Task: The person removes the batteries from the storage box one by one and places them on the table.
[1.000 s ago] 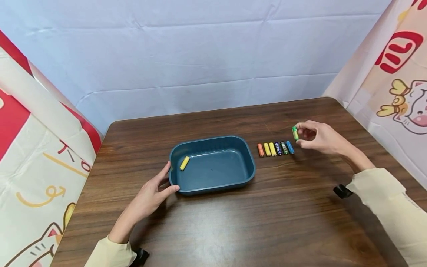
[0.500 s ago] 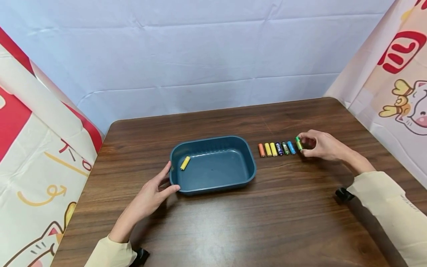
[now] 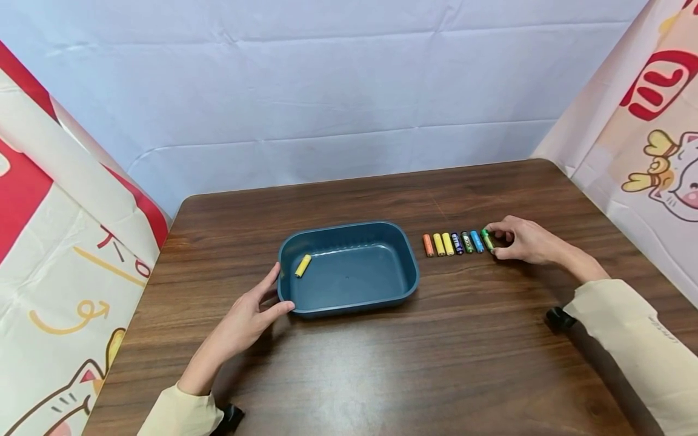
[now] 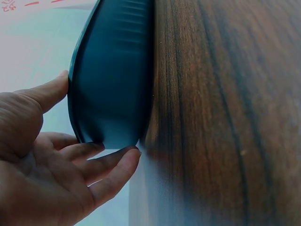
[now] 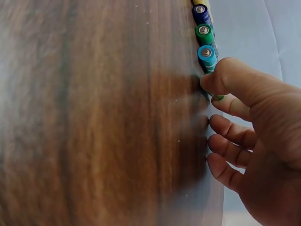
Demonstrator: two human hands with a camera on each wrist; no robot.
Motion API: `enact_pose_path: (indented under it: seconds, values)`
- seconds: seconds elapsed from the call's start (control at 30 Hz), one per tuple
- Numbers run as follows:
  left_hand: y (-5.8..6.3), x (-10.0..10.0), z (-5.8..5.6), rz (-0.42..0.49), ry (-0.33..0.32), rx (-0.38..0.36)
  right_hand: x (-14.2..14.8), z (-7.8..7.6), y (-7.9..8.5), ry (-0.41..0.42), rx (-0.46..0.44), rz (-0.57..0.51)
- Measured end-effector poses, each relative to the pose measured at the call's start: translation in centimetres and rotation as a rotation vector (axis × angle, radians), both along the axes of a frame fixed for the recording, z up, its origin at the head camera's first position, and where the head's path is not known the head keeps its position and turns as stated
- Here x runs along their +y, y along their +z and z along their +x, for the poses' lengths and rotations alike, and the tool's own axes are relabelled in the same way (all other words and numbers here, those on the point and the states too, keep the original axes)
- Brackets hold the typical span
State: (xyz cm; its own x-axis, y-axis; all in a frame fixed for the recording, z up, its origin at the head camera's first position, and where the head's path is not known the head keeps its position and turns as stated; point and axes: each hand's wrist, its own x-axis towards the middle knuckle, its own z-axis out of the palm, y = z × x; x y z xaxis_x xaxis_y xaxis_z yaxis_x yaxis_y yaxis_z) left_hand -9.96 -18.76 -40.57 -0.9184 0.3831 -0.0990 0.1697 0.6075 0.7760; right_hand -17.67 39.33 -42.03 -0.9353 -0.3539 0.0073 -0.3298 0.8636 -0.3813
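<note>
My right hand (image 3: 526,241) pinches a green battery (image 3: 487,240) between thumb and forefinger, down at the table at the right end of a row of batteries. Beside it in that row lie a blue battery (image 3: 477,241), a dark green one (image 3: 466,242), a dark blue one (image 3: 456,243), yellow ones and an orange one (image 3: 428,245). In the right wrist view the thumb hides most of the green battery. My left hand (image 3: 248,321) holds the near left corner of a dark teal plastic bin (image 3: 349,307), thumb on its rim, fingers along its end wall. A yellow battery (image 3: 303,266) lies inside.
Everything rests on a brown wood-grain table (image 3: 382,369). The battery row stands just right of the bin. A white cloth (image 3: 338,91) hangs behind the far edge, and printed cloths hang at both sides.
My right hand has lowered the green battery from above the table to the row's right end, then shifted it left beside the blue one. The left hand and bin stay put.
</note>
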Motion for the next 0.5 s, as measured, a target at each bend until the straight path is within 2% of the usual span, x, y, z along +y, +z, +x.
enact_pose_path:
  seconds: [0.3, 0.5]
  values:
    - [-0.02, -0.04, 0.02, -0.006, 0.004, 0.000, -0.09, -0.10, -0.01, 0.005, 0.005, 0.004]
    - [0.00, -0.02, 0.03, -0.014, 0.007, -0.003, 0.00, -0.11, 0.03, -0.013, -0.033, 0.015]
